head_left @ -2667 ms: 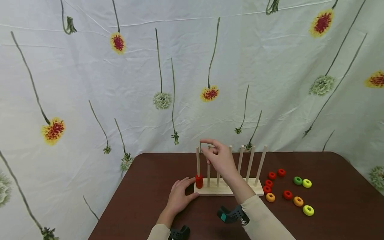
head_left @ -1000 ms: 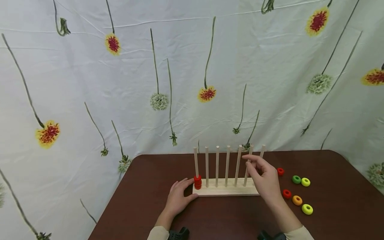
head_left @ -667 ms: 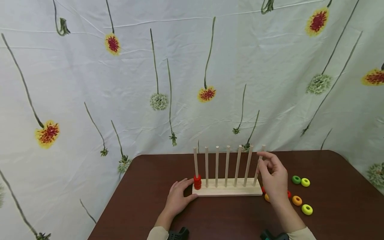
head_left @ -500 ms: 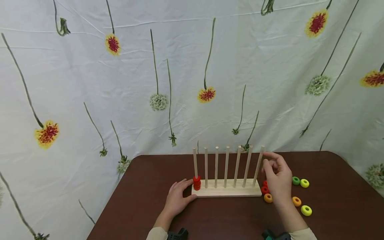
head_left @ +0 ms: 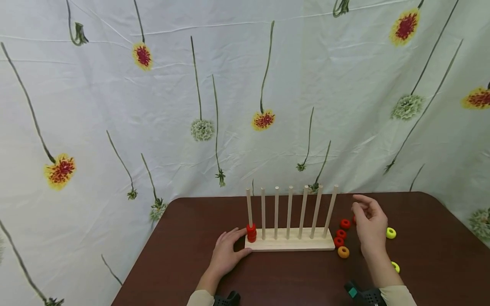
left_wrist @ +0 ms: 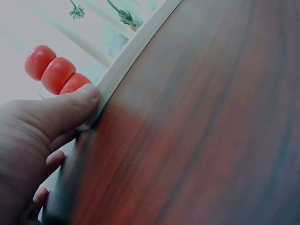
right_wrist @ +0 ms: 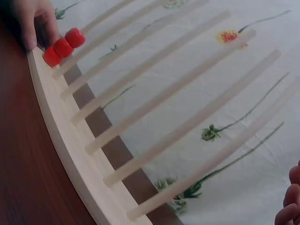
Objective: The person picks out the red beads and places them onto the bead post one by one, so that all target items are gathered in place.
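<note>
A wooden peg board [head_left: 291,244] with several upright pegs stands on the dark table. Three red beads [head_left: 251,233] are stacked on its leftmost peg. My left hand [head_left: 227,253] grips the board's left end, its thumb [left_wrist: 75,105] against the front edge in the left wrist view. My right hand [head_left: 371,223] hovers above the loose beads right of the board, fingers loosely bent and nothing seen between them. Beneath and beside it lie red beads [head_left: 340,234], an orange bead [head_left: 343,252] and a yellow-green bead [head_left: 391,233]; the hand and forearm hide others.
The brown tabletop [head_left: 172,259] has rounded far corners. Directly behind it hangs a white cloth [head_left: 172,97] printed with flowers. Another yellow-green bead [head_left: 396,267] shows partly past the right forearm. Bare pegs [head_left: 289,212] rise from the rest of the board.
My right hand has gone from above the left pegs rightward past the last peg to over the loose beads. The left hand stays at the board's end, and the red stack is unchanged.
</note>
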{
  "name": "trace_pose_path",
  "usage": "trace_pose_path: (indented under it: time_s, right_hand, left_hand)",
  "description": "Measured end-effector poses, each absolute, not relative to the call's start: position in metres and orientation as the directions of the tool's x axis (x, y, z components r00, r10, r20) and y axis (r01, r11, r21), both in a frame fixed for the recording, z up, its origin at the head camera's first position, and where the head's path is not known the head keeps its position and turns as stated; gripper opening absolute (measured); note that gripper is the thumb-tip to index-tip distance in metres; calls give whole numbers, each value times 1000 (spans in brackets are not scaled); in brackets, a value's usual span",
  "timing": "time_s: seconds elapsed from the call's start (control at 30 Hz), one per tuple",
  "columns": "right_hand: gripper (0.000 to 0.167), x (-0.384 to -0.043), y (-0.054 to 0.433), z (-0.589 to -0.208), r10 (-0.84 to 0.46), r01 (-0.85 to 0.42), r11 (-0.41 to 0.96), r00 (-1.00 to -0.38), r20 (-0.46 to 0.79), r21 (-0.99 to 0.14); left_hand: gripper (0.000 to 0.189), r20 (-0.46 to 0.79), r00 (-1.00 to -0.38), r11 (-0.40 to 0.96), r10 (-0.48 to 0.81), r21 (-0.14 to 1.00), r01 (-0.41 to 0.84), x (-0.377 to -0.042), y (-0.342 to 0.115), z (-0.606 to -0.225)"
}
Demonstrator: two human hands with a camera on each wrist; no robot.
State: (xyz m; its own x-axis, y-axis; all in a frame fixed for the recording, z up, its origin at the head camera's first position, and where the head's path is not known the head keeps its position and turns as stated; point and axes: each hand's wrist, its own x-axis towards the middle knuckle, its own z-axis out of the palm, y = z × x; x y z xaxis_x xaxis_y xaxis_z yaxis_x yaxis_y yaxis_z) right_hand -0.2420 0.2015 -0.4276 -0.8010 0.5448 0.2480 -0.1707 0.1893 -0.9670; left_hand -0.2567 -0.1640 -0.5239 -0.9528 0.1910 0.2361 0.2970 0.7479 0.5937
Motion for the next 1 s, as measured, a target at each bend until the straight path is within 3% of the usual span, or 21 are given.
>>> trace_pose_path:
  time_s: [0.57,1.0]
  right_hand:
    - [38,-251,234,-457,505,84,284,-860,75,-955]
    - [45,-256,247,-477,425,126,431,-902,78,-893]
  left_hand:
    - [58,237,-952,750,193,590,299,-254,-163,-521]
    - [58,239,-953,744,188,599,297,-255,-164,-521]
